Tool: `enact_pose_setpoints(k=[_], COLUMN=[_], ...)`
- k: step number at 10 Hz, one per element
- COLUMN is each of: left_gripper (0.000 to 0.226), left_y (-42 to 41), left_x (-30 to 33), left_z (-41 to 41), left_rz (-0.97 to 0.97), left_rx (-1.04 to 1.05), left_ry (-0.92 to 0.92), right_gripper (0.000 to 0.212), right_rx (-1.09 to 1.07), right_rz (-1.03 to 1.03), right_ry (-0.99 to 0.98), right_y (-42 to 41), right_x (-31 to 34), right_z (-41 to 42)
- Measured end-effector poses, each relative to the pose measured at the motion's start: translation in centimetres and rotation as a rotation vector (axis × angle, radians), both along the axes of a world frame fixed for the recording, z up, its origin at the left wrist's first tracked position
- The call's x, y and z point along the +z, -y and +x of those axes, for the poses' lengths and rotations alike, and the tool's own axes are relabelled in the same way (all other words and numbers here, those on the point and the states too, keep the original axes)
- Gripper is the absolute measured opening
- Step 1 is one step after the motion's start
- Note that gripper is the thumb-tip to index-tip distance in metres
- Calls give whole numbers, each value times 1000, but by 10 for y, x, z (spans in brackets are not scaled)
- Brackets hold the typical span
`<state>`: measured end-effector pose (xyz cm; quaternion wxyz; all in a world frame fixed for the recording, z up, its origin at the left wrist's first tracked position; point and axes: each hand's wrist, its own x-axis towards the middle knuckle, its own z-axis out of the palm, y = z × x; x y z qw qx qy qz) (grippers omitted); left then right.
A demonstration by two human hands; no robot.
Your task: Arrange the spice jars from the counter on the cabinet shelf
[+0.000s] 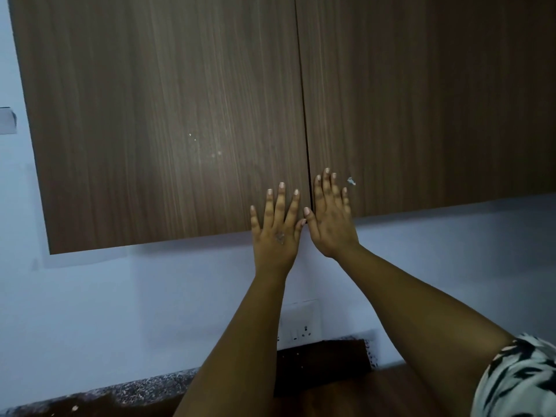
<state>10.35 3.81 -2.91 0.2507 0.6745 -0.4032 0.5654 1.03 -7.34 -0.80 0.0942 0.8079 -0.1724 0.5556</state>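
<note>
Under my flat left hand (pixel 275 233) and right hand (pixel 331 218), fingers straight, both cabinet doors (pixel 168 121) are pressed shut, hiding the shelf.

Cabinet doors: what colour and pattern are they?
Dark brown with vertical wood grain cabinet doors, head view.

Both hands (pixel 304 227) flat, fingers straight

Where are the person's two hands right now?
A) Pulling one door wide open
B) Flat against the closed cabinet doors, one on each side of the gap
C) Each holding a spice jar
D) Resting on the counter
B: the left hand and right hand lie with straight fingers on the shut cabinet doors, either side of the centre gap.
</note>
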Motion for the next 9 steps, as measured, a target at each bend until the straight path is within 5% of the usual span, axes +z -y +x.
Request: enact_pose_setpoints(k=[7, 9], left_gripper=[62, 61], left_y=[-9, -8], left_x=[28, 23], left_z=[-41, -71], left_rz=[206, 121], left_rx=[-65, -103], left_ry=[-206, -251], right_gripper=[68, 70], right_rx=[67, 72], right_rz=[4, 25], right_ry=[-165, -140], right_y=[-1, -8], right_x=[10, 14], right_z=[-33, -54])
